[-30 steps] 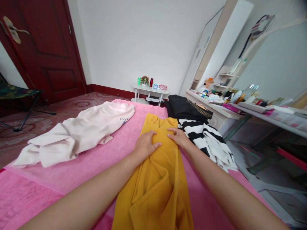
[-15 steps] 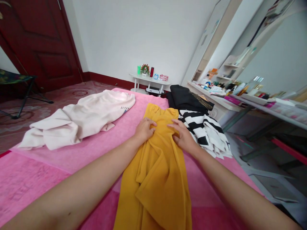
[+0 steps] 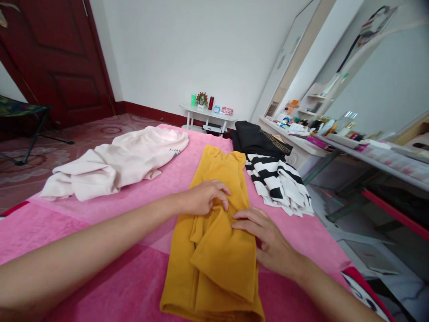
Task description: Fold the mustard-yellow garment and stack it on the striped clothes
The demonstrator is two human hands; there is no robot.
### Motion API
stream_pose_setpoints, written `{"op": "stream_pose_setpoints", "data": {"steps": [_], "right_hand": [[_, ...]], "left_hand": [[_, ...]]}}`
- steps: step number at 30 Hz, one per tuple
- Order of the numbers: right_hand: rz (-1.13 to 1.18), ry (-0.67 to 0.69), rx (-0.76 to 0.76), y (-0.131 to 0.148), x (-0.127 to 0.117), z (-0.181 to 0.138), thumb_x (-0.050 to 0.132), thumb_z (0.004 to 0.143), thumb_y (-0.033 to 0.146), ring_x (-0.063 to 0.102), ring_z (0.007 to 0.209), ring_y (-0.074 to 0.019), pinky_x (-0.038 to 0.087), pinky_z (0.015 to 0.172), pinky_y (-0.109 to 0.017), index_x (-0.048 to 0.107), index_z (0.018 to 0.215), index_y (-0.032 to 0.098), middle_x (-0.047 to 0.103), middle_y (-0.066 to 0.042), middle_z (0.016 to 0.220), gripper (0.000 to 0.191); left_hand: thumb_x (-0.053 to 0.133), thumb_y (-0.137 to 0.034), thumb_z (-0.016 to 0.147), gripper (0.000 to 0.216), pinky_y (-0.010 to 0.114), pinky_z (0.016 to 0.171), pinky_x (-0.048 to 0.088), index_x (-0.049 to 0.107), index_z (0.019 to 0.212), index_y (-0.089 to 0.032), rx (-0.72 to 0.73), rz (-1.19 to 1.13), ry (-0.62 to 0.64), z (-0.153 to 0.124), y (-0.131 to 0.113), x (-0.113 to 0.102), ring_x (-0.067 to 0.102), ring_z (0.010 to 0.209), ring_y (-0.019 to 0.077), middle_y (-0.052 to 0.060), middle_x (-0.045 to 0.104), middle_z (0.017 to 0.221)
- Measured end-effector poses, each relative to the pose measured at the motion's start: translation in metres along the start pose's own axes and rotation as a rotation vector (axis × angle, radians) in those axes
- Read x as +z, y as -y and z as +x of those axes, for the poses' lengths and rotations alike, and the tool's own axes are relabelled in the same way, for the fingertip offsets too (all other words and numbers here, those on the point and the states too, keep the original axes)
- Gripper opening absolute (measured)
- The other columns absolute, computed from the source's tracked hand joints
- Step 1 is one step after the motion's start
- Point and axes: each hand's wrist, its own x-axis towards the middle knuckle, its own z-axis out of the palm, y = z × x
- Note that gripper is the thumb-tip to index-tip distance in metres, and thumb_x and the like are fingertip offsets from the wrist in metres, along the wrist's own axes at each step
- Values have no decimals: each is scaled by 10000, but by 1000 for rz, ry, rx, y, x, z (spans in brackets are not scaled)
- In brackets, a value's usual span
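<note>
Over at nine o'clock on the pink bed (image 3: 100,277), a pale top (image 3: 114,163) lies crumpled, well apart from the action. Dead centre, the yellow garment (image 3: 214,250) runs lengthwise from twelve to six, a folded flap lying on its near half. Left hand (image 3: 204,199) sits on the cloth at its middle, fingers curled and pinching a ridge of fabric. Right hand (image 3: 264,237), at about four o'clock, lies flat and loose along the flap's right edge, pressing, gripping nothing. Further right, at one o'clock, a striped top (image 3: 278,183) and a black one (image 3: 258,141) lie just beside the yellow.

Risk, as I judge it: that pinched ridge could set a crease or drag the flap askew if the left hand pulls while the right pins it.

Hard to see: the garment's near hem is cut off at the bottom, and the left fingertips are buried in the fold.
</note>
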Motion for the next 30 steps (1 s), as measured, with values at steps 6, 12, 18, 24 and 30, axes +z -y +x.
{"op": "stream_pose_setpoints", "data": {"steps": [6,12,18,24,30], "right_hand": [[101,-95,54,5,8,1,488,866,203,574,1015,-207,361,985,-419,621,1107,302,633,-43,1098,293],[163,-135,47,18,6,-1,442,879,191,561,1078,-206,372,1004,-404,584,1198,314,612,-39,1173,371],[20,31,-43,12,1,-29,446,809,80,500,1195,-227,381,1023,-457,590,1192,331,554,-27,1293,481],[-79,95,3,10,-8,-43,445,752,39,345,1340,-234,353,1066,-479,434,1361,354,357,-18,1471,686],[-55,124,-7,7,-7,-23,507,789,76,282,1373,-228,271,1109,-496,425,1371,348,325,-21,1486,648]], "left_hand": [[527,26,634,442,302,966,400,675,967,-223,55,-198,109,-27,-32,-18,556,1058,192,48,614,1147],[467,-47,777,290,254,854,444,640,974,-172,-78,-284,-76,-45,-35,-31,614,903,147,38,676,962],[467,49,705,424,258,890,439,662,959,-229,-34,-179,216,-80,-51,-46,607,952,162,24,672,1016],[481,15,752,595,363,1072,334,554,1234,-326,-98,40,108,-106,-41,-45,446,1256,210,13,503,1357],[505,-74,801,561,430,1123,246,504,1302,-328,2,58,167,-91,-33,-32,331,1351,239,29,431,1430]]}}
